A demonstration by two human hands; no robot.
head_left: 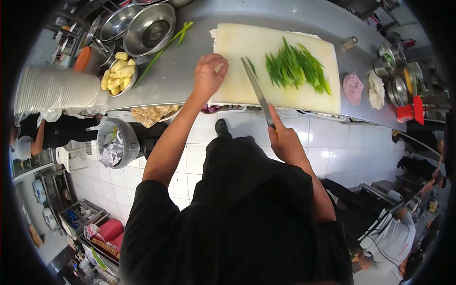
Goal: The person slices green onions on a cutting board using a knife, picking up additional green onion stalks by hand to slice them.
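My right hand (287, 145) is wrapped round the handle of a kitchen knife (257, 87), whose long blade points up and left over the white cutting board (237, 42). A thin green strip (251, 67) lies beside the blade near its tip. To the right on the board is a pile of green leaves (297, 69), cut into slanted pieces. My left hand (210, 73) is at the board's left edge, its fingers loosely bent with the thumb apart from them. Nothing shows in it.
Left on the metal counter (185, 57) are steel bowls (149, 28), a bowl of peeled yellowish pieces (118, 76), long green stalks (159, 56) and stacked containers (57, 88). A pink cloth (352, 88) and a small shaker (349, 42) sit right. A lined bin (117, 142) stands below. People are at both sides.
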